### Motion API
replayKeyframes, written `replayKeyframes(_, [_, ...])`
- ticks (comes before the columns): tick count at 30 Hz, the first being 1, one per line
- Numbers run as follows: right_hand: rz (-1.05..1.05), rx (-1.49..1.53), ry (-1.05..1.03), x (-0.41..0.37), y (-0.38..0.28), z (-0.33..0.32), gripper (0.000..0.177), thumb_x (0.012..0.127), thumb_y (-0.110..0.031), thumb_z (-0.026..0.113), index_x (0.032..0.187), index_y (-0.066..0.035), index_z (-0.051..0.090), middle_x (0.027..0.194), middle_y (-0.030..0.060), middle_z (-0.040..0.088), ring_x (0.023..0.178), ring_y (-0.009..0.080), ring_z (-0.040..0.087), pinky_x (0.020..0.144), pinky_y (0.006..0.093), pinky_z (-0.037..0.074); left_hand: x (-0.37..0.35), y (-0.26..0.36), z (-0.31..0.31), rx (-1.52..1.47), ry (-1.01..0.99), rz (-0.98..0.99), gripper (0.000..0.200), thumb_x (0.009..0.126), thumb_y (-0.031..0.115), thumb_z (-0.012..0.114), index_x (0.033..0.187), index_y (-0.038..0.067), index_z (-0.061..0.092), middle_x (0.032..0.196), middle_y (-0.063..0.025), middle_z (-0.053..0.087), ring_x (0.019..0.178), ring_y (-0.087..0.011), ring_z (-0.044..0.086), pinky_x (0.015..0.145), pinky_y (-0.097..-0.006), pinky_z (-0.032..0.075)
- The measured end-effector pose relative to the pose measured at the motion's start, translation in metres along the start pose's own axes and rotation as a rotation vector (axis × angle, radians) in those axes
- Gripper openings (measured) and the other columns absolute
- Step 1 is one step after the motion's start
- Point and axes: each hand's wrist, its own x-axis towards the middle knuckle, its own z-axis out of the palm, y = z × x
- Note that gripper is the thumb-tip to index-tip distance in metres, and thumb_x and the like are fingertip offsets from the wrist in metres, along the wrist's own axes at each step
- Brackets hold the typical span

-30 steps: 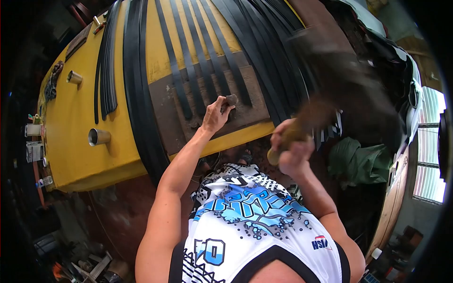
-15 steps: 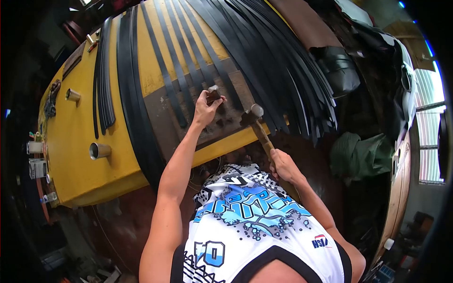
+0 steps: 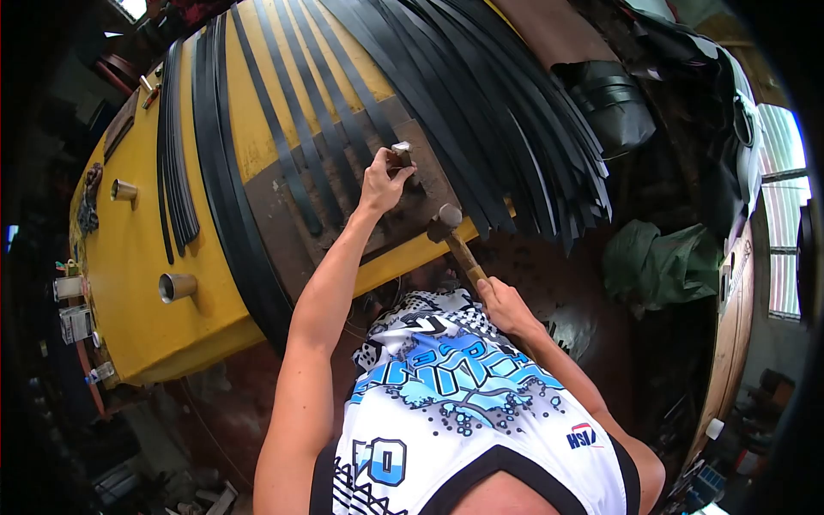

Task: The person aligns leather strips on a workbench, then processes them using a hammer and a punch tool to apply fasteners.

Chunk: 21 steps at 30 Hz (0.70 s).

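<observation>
Pinched in the fingers of my left hand (image 3: 378, 185) is a short metal punch (image 3: 402, 153), its pale, worn top facing up. It stands over the end of the rightmost of several narrow black strips (image 3: 302, 202) that run onto a dark brown board (image 3: 279, 225). My right hand (image 3: 505, 304) is wrapped round the wooden handle of a hammer (image 3: 464, 257). The hammer's metal head is held near the board's front right corner, apart from the punch.
Long black strips (image 3: 481, 112) lie bunched on the right of the yellow table (image 3: 146, 335), with more strips (image 3: 225, 172) to the left. Two metal cups (image 3: 178, 287) are at the left. A green sack (image 3: 661, 264) sits beyond the table's right end.
My left hand has shifted right and away from me with the punch, now over the rightmost narrow strip. The hammer has moved slightly left and toward me. The view has shifted a little.
</observation>
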Motion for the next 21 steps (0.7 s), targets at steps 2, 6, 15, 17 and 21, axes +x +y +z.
replayKeyframes(2, [0.006,-0.033,-0.017,0.001,-0.001,-0.004,0.048,0.099,-0.041,0.037,0.087,0.004,0.049,0.075,0.0293,0.058,0.074,0.0460,0.057,0.066,0.0491,0.042,-0.001,0.002,0.002,-0.008,0.006,-0.001,0.019,0.086,0.005,0.062,0.099,-0.003,0.050,0.095,-0.0137,0.070,0.094,-0.0215,0.068,0.081,-0.0324,0.054])
replayKeyframes(6, [0.015,-0.040,-0.040,0.003,0.000,-0.007,0.048,0.099,-0.041,0.037,0.088,0.004,0.048,0.074,0.0293,0.057,0.074,0.0460,0.057,0.066,0.0492,0.042,-0.004,0.008,0.001,0.023,0.008,0.009,0.020,0.086,0.003,0.062,0.100,-0.002,0.049,0.095,-0.0135,0.070,0.095,-0.0217,0.067,0.082,-0.0314,0.054])
replayKeyframes(15, [0.005,-0.026,-0.073,0.005,0.004,-0.010,0.049,0.099,-0.043,0.037,0.088,0.004,0.048,0.074,0.0298,0.057,0.074,0.0467,0.057,0.066,0.0489,0.042,-0.009,-0.002,0.005,0.033,0.022,0.089,0.021,0.086,-0.001,0.062,0.103,-0.001,0.048,0.099,-0.0142,0.068,0.096,-0.0224,0.067,0.083,-0.0321,0.056])
replayKeyframes(17, [0.006,-0.020,-0.078,0.006,0.003,-0.011,0.050,0.099,-0.043,0.037,0.089,0.004,0.047,0.075,0.0301,0.057,0.074,0.0472,0.057,0.066,0.0490,0.043,-0.009,0.000,0.005,0.032,0.025,0.096,0.021,0.086,-0.001,0.062,0.103,-0.001,0.048,0.099,-0.0144,0.068,0.097,-0.0224,0.067,0.083,-0.0320,0.056])
replayKeyframes(21, [-0.001,-0.033,-0.087,0.007,0.006,-0.012,0.049,0.099,-0.043,0.037,0.089,0.004,0.048,0.076,0.0305,0.057,0.075,0.0478,0.056,0.066,0.0494,0.042,-0.010,0.000,0.006,0.029,0.026,0.109,0.022,0.086,-0.001,0.061,0.103,-0.001,0.048,0.099,-0.0145,0.068,0.097,-0.0222,0.067,0.084,-0.0318,0.056])
